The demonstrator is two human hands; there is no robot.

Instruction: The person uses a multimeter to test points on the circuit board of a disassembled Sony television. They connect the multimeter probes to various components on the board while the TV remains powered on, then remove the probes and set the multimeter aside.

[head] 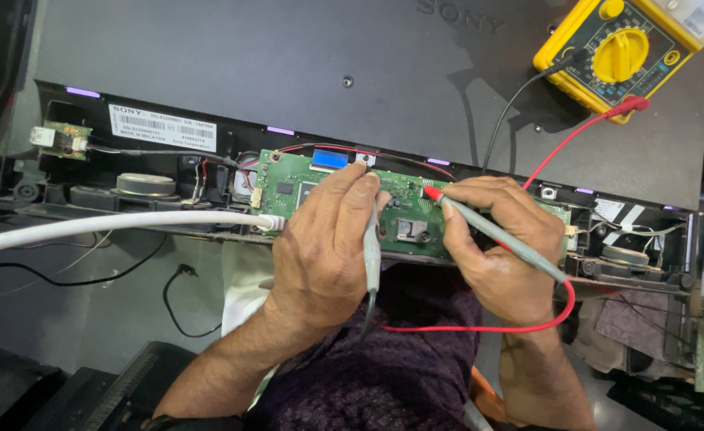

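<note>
My left hand [324,247] grips a grey test probe with a black lead [372,255], its tip down on the green circuit board [288,187]. My right hand [500,251] holds a second grey probe with a red tip [488,227], pressed onto the same board a little to the right. The red lead [480,327] loops under my right wrist and runs up to a yellow multimeter [619,52] at the top right. The board sits in the open lower edge of a large dark flat-panel set [288,64] lying face down.
A thick white cable [112,226] plugs into the board's left end. A small green board [61,137] and a round speaker [146,184] sit at the left; another speaker [625,255] is at the right. Thin black wires [73,279] lie on the grey surface below.
</note>
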